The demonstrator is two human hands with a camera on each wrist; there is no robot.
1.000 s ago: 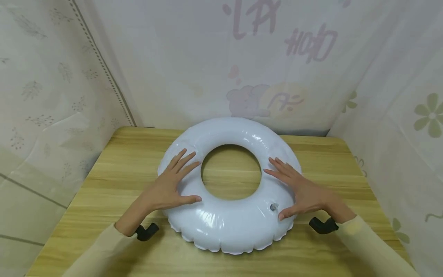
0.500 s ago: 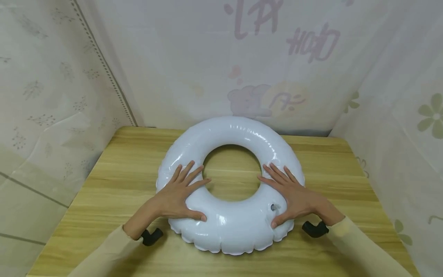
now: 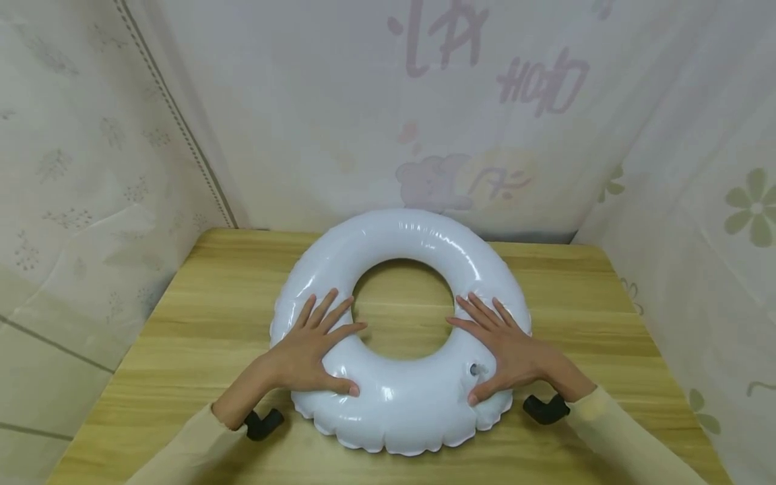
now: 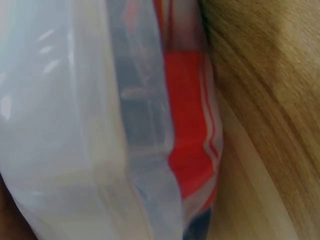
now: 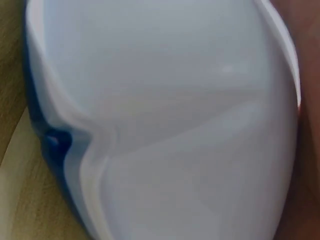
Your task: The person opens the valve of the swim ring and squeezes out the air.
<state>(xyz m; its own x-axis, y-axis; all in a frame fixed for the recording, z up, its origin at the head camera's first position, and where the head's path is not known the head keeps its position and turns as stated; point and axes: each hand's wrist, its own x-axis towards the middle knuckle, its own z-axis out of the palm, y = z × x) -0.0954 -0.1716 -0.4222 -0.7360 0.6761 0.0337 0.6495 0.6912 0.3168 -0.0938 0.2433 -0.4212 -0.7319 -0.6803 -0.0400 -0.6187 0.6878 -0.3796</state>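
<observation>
A white inflatable swim ring (image 3: 400,411) lies flat on the wooden table, its surface glossy and its outer seam wavy. On its left side rests my left hand (image 3: 306,353), fingers spread and fairly straight, thumb across the near part. My right hand (image 3: 506,350) lies spread on the right side, its thumb just below the clear air valve (image 3: 477,369). In the left wrist view, red and blue printing shows on the underside of the swim ring (image 4: 55,120). The right wrist view shows a blue edge beneath the white swim ring (image 5: 190,165) and a crease across it.
The wooden table (image 3: 182,323) extends around the ring on all sides. Behind it hangs a pale printed curtain (image 3: 315,121), with more patterned cloth at left and right. A dark camera mount sits at each wrist, below the sleeves (image 3: 188,444).
Both hands have come down onto the ring and slid slightly nearer to me, with the fingers spread wider. The right thumb has shifted left below the valve. The ring stays about where it was.
</observation>
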